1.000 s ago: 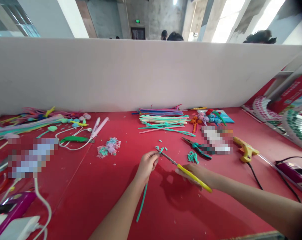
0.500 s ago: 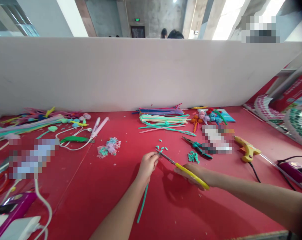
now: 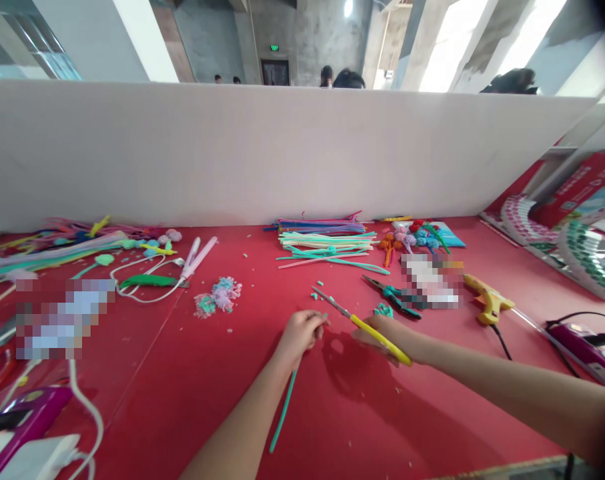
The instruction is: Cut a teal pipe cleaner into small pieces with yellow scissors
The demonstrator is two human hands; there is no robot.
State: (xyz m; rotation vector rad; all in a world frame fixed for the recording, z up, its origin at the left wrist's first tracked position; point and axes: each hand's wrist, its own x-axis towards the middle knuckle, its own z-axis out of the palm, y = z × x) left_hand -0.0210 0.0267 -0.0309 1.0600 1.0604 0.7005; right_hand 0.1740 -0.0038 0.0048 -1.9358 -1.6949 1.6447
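My left hand is closed in a pinch around a teal pipe cleaner. Its short end pokes out past my fingertips, and the long end hangs below my wrist toward the table's front. A pair of yellow-handled scissors is in my right hand, blades pointing up and left, a little above and apart from the pipe cleaner's short end. Beyond the blade tips lie a few short teal cut pieces. A small pile of teal pieces shows partly behind my right hand.
Pliers and a yellow glue gun lie to the right. Bundled pipe cleaners rest against the white partition. Left are fluffy trimmings, a pink hair-straightener-like tool with a white cord, and more pipe cleaners.
My left hand has drawn slightly down and toward me, taking the pipe cleaner's end away from the scissor blades. My right hand has shifted a little and now covers part of the teal pile.
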